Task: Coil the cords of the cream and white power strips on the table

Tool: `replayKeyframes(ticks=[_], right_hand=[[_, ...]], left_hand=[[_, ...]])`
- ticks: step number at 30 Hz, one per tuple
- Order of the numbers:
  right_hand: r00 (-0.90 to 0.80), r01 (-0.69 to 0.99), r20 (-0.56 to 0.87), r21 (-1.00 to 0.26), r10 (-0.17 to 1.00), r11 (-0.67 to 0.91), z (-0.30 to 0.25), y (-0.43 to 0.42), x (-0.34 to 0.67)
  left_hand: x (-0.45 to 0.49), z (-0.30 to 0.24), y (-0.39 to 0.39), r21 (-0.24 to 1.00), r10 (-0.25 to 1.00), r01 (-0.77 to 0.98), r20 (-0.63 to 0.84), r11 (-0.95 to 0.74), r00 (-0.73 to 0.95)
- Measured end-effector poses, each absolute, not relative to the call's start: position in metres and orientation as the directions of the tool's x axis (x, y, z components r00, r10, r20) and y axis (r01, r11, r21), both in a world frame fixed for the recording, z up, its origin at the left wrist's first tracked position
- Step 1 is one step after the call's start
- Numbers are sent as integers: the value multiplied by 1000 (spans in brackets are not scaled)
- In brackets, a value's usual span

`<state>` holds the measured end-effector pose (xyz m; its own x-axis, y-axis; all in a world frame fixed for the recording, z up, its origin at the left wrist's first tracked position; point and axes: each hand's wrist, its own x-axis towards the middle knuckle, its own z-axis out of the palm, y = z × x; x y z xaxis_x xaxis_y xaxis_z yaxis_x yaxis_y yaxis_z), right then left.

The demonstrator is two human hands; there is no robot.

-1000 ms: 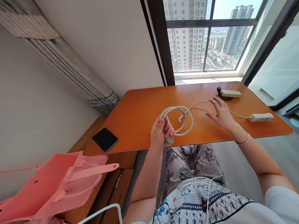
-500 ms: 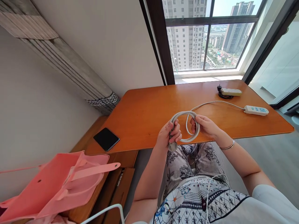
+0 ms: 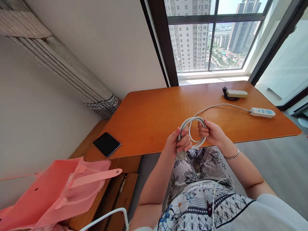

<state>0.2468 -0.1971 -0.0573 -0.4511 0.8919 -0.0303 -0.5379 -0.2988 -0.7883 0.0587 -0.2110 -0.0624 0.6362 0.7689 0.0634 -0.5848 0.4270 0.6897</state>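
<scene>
A white power cord (image 3: 192, 119) is looped into a coil between my two hands, above the table's front edge. My left hand (image 3: 179, 141) is closed around the coil's left side, and the cord's grey plug (image 3: 181, 155) pokes out beneath it. On the coil's right side, my right hand (image 3: 211, 131) grips the loops between thumb and fingers. From the coil the cord runs back over the table to a white power strip (image 3: 262, 112) lying at the right.
The wooden table (image 3: 149, 109) spans the middle. A second power strip (image 3: 237, 93) with a black cord lies near its back right. A black tablet (image 3: 106, 144) rests at the left edge. A pink bag (image 3: 57, 189) stands at the lower left, below a window (image 3: 211, 45).
My hands have come a little closer together, and the coil between them looks narrower. My left hand has shifted slightly right. The view has also moved a little.
</scene>
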Motion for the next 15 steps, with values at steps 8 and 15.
replayKeyframes(ticks=[8,15], right_hand=[[-106,-527,92,-850,990,22,-49,-212,238],[-78,-485,7,-874,997,-32,-72,-212,241]], left_hand=[[69,-70,-204,833,903,-527,82,169,421],[86,-119,-189,923,990,-380,-3,57,141]])
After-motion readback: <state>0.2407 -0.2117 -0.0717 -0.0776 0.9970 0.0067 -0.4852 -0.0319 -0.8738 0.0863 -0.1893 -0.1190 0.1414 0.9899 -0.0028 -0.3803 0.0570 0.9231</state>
